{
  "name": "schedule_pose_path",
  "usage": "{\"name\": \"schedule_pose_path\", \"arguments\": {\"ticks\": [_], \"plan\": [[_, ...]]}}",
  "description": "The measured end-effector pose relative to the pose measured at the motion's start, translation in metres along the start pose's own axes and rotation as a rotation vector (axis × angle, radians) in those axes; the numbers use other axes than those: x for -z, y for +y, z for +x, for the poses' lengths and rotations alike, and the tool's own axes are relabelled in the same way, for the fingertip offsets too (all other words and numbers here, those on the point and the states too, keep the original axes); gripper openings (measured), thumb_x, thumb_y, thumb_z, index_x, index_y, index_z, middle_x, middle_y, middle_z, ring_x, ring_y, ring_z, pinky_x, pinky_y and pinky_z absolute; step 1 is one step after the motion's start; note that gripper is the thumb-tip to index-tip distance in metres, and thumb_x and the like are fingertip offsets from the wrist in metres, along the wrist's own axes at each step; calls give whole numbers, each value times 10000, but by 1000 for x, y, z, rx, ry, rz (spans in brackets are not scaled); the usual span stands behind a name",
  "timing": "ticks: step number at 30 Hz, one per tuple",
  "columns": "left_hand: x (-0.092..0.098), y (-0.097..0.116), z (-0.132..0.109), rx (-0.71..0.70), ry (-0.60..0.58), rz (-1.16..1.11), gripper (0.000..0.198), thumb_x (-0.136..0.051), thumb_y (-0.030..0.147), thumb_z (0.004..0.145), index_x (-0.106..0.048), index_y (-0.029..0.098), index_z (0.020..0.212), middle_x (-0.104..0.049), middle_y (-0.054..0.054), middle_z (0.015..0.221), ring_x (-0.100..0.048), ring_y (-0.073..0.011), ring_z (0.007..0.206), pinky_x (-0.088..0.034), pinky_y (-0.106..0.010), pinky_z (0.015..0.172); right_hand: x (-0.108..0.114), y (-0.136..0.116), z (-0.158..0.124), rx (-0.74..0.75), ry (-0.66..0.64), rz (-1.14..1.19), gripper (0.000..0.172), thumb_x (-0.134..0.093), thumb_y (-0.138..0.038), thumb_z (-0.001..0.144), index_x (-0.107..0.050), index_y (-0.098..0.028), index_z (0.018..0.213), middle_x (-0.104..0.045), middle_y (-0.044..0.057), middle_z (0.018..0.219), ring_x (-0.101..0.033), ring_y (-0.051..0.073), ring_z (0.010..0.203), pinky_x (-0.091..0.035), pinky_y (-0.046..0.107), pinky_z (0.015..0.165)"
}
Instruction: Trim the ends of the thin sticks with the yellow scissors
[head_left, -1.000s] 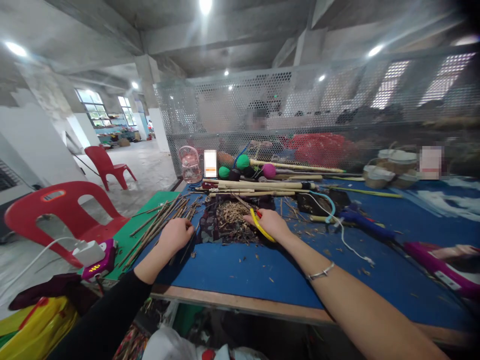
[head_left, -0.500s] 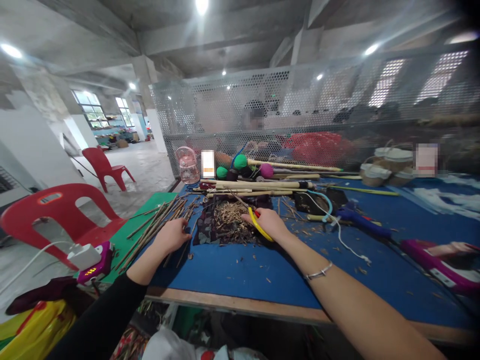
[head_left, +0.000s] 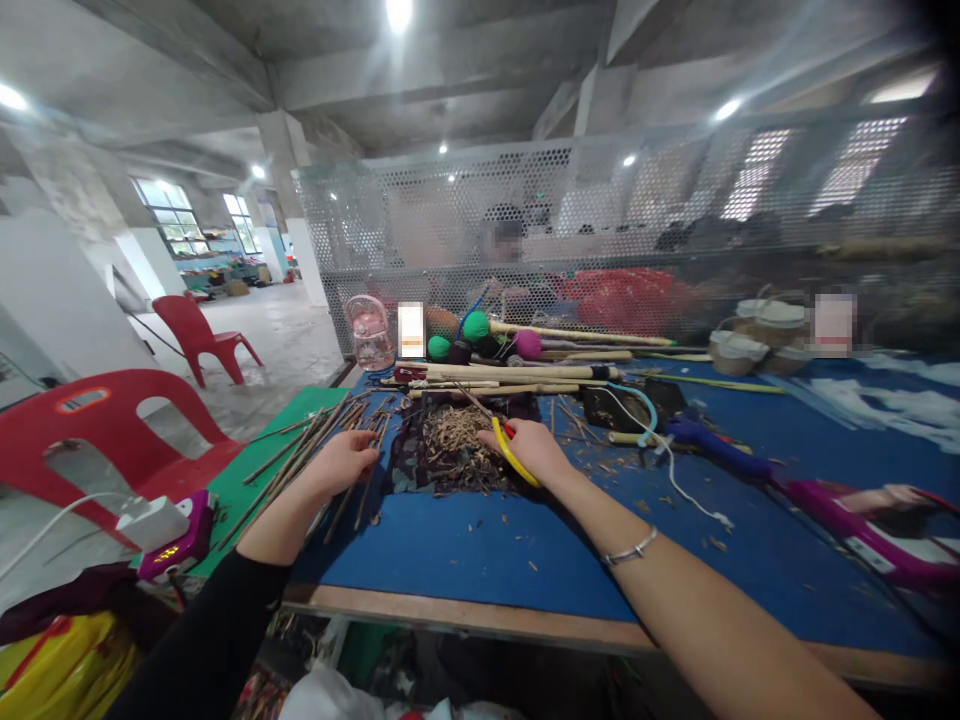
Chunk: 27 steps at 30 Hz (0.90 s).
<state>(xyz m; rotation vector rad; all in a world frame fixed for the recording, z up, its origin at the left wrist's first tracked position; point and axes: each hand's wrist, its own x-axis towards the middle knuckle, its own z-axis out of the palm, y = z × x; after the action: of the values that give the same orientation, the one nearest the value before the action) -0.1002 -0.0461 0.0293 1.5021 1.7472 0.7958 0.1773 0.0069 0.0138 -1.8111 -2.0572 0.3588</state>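
Note:
My right hand (head_left: 536, 455) is closed round a pair of scissors (head_left: 516, 455) with yellow and red handles. Their metal blades point up and left over a heap of short cut twig pieces (head_left: 459, 432), which lies on a dark patterned cloth (head_left: 405, 470). To the left, my left hand (head_left: 345, 465) is low over a bundle of thin brown sticks (head_left: 289, 470), its fingers curled together. What the fingertips grip, if anything, cannot be made out. Loose sticks lie beside and under this hand.
Behind the heap lie thick pale sticks (head_left: 510, 372), green yarn balls (head_left: 475, 325) and a pink jug (head_left: 370, 335). A blue-handled tool (head_left: 720, 450) with a cord lies right. A perforated metal screen (head_left: 420, 220) closes the back; red chairs (head_left: 112, 430) stand left.
My left hand has shifted slightly up over the sticks, and its fingers have drawn closer together. The right hand keeps the scissors in nearly the same place. The view has turned slightly.

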Motion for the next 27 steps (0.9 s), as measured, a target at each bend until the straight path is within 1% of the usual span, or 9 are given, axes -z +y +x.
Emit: {"name": "schedule_pose_path", "arguments": {"ticks": [2,3,7,9,11,13,15,20,27], "plan": [[-6,12,1,37,-109,-325,280,-496,184,722,-580,120,981,-530,33,577,-502,-74,506,-449,-215,575,-2,1,0,-4,6,22,512,-469,-669,685,-619,-182,722,-653,92,738,-610,215,717,-316,231,530],[-11,19,3,62,-130,-443,234,-503,170,718,-584,127,933,-517,40,571,-489,-63,495,-452,-212,579,-3,1,0,-1,6,33,518,-468,-672,685,-621,-179,731,-653,92,744,-609,211,717,-320,228,533],[-43,49,22,71,-118,-706,88,-520,204,741,-562,130,762,-479,43,529,-463,-51,462,-454,-201,545,-5,1,-1,16,-9,37,533,-464,-681,683,-621,-174,730,-647,89,734,-598,197,691,-320,227,533],[-61,61,30,49,-142,-750,103,-531,227,750,-552,129,725,-487,36,527,-474,-48,463,-438,-178,518,-4,0,-2,16,0,31,524,-458,-679,691,-611,-179,725,-644,83,726,-590,191,677,-321,229,538],[-79,67,34,4,-168,-793,136,-574,259,733,-564,127,764,-483,44,521,-467,-39,445,-423,-162,495,-2,0,-3,15,1,42,509,-461,-669,698,-605,-185,759,-643,76,746,-588,188,688,-327,229,549],[-93,66,32,-38,-221,-834,228,-635,308,690,-572,130,817,-512,38,552,-477,-34,450,-421,-156,492,0,1,-4,24,-18,59,500,-478,-658,696,-598,-193,835,-642,69,808,-589,188,729,-334,227,563],[-103,62,26,-22,-255,-871,302,-679,354,644,-563,133,815,-548,19,608,-511,-39,489,-432,-155,510,0,2,-5,41,-28,63,508,-496,-645,692,-580,-192,906,-631,70,872,-584,191,777,-347,229,596],[-107,52,16,3,-260,-875,384,-714,415,582,-540,141,787,-564,14,637,-516,-38,499,-435,-152,502,-2,1,-8,110,-46,62,530,-550,-620,666,-549,-161,931,-588,87,903,-552,198,821,-359,249,660],[-111,54,15,0,-234,-797,410,-715,446,544,-537,144,755,-519,44,563,-458,-34,438,-407,-151,432,-4,-4,-13,143,-36,35,550,-603,-598,633,-529,-148,940,-563,91,928,-514,218,881,-356,272,720]]}}
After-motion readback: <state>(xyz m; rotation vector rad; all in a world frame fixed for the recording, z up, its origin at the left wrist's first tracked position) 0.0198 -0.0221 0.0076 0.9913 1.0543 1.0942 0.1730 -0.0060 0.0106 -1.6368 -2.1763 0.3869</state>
